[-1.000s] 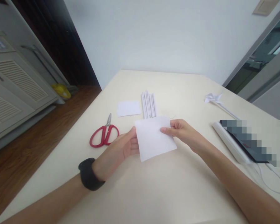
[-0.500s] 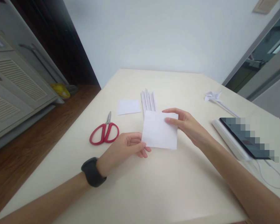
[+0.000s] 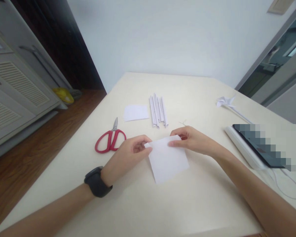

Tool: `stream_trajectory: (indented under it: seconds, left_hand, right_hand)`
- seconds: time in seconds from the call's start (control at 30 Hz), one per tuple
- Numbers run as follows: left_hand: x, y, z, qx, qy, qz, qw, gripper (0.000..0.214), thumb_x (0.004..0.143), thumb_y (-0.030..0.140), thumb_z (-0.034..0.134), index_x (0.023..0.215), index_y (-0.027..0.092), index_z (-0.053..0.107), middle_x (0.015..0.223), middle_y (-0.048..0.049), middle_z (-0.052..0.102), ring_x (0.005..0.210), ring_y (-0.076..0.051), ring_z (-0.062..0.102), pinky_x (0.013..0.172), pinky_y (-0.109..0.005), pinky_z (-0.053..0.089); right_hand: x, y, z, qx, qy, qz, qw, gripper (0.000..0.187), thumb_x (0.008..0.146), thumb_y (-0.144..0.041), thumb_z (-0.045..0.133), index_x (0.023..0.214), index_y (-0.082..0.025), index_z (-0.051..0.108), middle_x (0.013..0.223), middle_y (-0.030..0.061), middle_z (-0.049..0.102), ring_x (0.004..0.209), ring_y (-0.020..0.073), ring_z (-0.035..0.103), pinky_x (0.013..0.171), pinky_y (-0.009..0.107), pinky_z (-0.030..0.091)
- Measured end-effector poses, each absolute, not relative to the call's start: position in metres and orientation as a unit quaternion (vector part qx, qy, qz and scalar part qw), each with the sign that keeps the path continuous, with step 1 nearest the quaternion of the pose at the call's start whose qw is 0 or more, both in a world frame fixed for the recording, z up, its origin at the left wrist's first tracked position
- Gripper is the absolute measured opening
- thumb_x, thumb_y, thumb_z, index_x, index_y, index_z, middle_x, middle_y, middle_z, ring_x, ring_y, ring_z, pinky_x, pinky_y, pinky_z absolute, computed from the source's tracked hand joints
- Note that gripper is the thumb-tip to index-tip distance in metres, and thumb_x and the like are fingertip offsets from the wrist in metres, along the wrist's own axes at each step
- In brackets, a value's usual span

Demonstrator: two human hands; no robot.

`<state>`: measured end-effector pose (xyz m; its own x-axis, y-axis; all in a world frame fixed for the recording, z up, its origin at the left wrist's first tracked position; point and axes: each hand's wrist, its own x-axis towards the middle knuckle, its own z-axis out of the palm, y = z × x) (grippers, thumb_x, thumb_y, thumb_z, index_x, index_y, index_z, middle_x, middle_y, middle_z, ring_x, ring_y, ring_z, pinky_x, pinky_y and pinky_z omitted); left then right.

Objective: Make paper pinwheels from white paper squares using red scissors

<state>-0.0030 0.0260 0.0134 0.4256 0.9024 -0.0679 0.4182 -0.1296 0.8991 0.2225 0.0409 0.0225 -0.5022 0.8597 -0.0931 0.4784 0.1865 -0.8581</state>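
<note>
A square sheet of white paper (image 3: 168, 161) is held between my two hands, tilted above the table. My left hand (image 3: 135, 148), with a black watch on its wrist, pinches the sheet's upper left corner between thumb and fingers. My right hand (image 3: 187, 140) grips the upper right edge, its thumb on top and its fingers behind the paper. Red-handled scissors (image 3: 110, 140) lie beside my left hand, blades pointing away. Beyond the hands are several rolled white paper sticks (image 3: 158, 110) and some flat white paper (image 3: 136, 113).
At the right of the table (image 3: 138, 210) lies a white paper pinwheel (image 3: 225, 101) on a stick. Nearer stands a dark device (image 3: 259, 148), partly blurred out, on a white base with a cable (image 3: 283, 194). A thin wire (image 3: 183, 122) lies beyond my right hand.
The sheet has come closer to me and turned, uncovering the lower ends of the paper sticks. My right hand moved nearer, and my left hand now pinches the upper left corner instead of the lower left.
</note>
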Motion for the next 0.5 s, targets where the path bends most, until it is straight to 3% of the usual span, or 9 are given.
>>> stream_trajectory:
  seconds: [0.23,0.33,0.43,0.5]
  left_hand:
    - [-0.007,0.032,0.01,0.702,0.469,0.29,0.45,0.015,0.08,0.031,0.051,0.087,0.02,0.057,0.07,0.0018,0.053,0.068,-0.015,0.054,0.065,-0.026,0.043]
    - [-0.014,0.037,0.011,0.728,0.49,0.311,0.364,0.016,0.082,0.032,0.048,0.093,0.022,0.055,0.069,0.0034,0.047,0.067,-0.014,0.051,0.065,-0.025,0.043]
    - [-0.027,0.047,0.016,0.764,0.547,0.253,0.231,0.025,0.083,0.037,0.044,0.103,0.024,0.051,0.078,0.0013,0.051,0.065,-0.015,0.051,0.061,-0.028,0.043]
    - [-0.038,0.056,0.018,0.783,0.562,0.209,0.168,0.033,0.083,0.04,0.041,0.111,0.022,0.047,0.087,-0.0028,0.055,0.072,-0.019,0.054,0.066,-0.032,0.045]
  right_hand:
    - [0.221,0.041,0.017,-0.461,-0.756,0.424,0.187,0.021,0.08,-0.033,0.052,0.066,-0.017,0.055,0.061,-0.0019,0.047,0.054,0.0105,0.041,0.048,0.023,0.028]
    - [0.222,0.043,0.017,-0.473,-0.754,0.411,0.196,0.024,0.081,-0.034,0.05,0.065,-0.017,0.053,0.06,-0.0026,0.042,0.052,0.0098,0.038,0.047,0.023,0.027]
    - [0.223,0.044,0.018,-0.485,-0.75,0.4,0.208,0.024,0.081,-0.035,0.048,0.066,-0.017,0.053,0.061,-0.0024,0.042,0.053,0.0099,0.038,0.048,0.023,0.028]
    - [0.223,0.044,0.018,-0.488,-0.748,0.398,0.21,0.024,0.081,-0.035,0.048,0.065,-0.017,0.053,0.061,-0.0024,0.042,0.053,0.0099,0.039,0.048,0.023,0.028]
